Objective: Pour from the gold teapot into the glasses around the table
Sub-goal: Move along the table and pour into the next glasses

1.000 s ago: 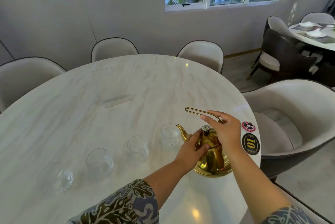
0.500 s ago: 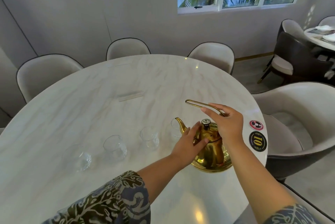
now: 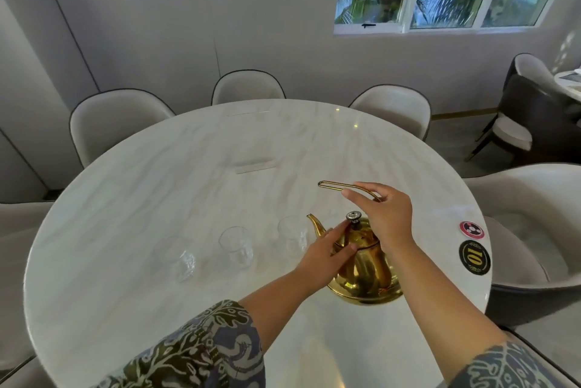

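Observation:
The gold teapot [image 3: 364,274] stands on the round marble table [image 3: 157,192] near its right edge, spout pointing left. My right hand [image 3: 385,218] grips the teapot's thin wire handle [image 3: 333,185] above the lid. My left hand [image 3: 323,254] rests flat against the pot's left side, fingers by the lid knob [image 3: 353,216]. Three clear glasses stand in a row to the left of the spout: a near one [image 3: 292,235], a middle one [image 3: 236,246] and a far-left one [image 3: 176,257]. They look empty.
A black "10" disc [image 3: 474,257] and a red round sticker [image 3: 471,229] lie at the table's right edge. Grey chairs [image 3: 113,117] ring the table, one close at the right [image 3: 534,230]. A flat clear strip [image 3: 256,165] lies mid-table.
The view has swung left and back, so the table sits more centred and only three glasses show. Both hands stay on the teapot, which remains standing on the table.

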{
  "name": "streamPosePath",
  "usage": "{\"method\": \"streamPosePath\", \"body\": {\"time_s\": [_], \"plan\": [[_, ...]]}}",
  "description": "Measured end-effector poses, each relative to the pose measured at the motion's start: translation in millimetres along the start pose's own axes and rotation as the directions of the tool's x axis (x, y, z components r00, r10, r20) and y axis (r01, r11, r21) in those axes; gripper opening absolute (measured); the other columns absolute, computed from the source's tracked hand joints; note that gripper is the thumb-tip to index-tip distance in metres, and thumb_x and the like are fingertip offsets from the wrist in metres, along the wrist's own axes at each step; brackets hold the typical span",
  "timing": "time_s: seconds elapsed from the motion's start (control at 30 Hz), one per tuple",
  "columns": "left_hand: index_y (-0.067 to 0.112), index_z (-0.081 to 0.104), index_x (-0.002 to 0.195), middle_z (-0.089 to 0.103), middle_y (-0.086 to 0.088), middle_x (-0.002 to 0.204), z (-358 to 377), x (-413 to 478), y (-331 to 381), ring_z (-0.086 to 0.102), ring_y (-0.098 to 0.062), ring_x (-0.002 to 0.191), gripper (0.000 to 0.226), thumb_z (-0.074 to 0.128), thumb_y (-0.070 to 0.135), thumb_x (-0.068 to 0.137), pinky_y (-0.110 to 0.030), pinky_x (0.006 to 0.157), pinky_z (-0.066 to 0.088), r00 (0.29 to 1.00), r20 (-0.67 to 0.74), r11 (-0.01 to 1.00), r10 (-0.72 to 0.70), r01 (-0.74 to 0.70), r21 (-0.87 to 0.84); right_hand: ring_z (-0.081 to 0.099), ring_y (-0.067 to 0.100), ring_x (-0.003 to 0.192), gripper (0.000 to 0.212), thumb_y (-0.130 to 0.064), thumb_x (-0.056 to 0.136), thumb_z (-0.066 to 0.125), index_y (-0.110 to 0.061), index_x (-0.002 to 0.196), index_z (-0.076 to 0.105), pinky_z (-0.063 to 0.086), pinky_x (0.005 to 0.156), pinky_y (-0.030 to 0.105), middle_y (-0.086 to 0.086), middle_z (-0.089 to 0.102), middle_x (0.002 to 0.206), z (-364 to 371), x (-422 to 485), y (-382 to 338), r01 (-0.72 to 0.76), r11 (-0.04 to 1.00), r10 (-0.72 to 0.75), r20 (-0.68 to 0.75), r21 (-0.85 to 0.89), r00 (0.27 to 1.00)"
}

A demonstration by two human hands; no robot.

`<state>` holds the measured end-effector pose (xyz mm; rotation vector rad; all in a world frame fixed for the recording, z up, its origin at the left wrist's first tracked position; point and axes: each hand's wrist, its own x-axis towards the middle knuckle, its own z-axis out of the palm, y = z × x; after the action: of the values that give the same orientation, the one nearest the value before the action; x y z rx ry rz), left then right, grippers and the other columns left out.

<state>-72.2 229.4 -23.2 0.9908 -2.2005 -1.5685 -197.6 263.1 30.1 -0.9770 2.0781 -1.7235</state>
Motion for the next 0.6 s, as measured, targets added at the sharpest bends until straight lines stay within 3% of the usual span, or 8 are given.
{"method": "streamPosePath", "body": {"time_s": [0.3,0.6], "plan": [[0.043,0.024,0.144,0.044,-0.003,0.146,-15.6,-7.9,-10.1,0.049,-0.027,0.129,0.054,0.045,0.043,0.095,-0.040,0.107,0.043,0.996,0.029,0.979,-0.081,0.085,-0.185,0.059,0.012,0.104,0.033,-0.045,0.071,0.078,-0.027,0.098,0.074,0.045,0.071,0.022,-0.006,0.070,0.112,30.9,2.3,-12.7,0.024,0.982,-0.005,0.099,-0.188,0.995],[0.044,0.024,0.144,0.039,-0.004,0.149,-23.4,-4.6,-16.7,0.045,-0.026,0.132,0.053,0.043,0.045,0.095,-0.037,0.105,0.041,0.994,0.034,0.956,-0.102,0.108,-0.274,0.059,0.016,0.110,0.035,-0.047,0.071,0.077,-0.028,0.099,0.073,0.046,0.072,0.025,-0.004,0.066,0.120,49.3,8.0,-23.5,0.039,0.938,0.014,0.152,-0.344,0.988]]}}
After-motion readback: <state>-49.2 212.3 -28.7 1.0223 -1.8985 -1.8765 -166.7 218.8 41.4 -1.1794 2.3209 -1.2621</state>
